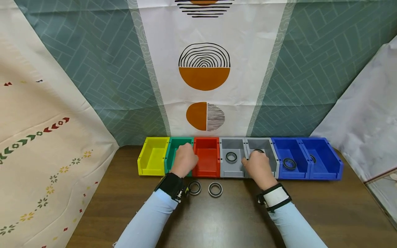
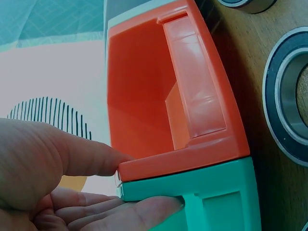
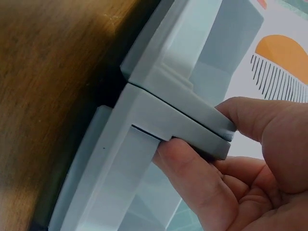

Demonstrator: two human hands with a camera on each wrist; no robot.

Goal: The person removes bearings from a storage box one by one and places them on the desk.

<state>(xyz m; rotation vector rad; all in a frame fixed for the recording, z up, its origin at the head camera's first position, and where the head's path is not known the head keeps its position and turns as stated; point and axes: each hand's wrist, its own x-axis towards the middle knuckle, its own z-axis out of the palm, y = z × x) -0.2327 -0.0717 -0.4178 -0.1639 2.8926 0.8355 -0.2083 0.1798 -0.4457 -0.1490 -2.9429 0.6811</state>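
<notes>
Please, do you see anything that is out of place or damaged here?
Possibly one thing: two rings lie loose on the table, in front of the row of bins, while similar rings sit inside the gray bins and blue bins. This may be intended. I see no spill or damage.

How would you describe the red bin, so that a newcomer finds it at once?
On the brown table, before the hanging cloth, stands a row of seven bins. The red bin is third from the left, between the green bin and a gray bin; the left hand pinches its edge. No other bin in the row is red.
</notes>
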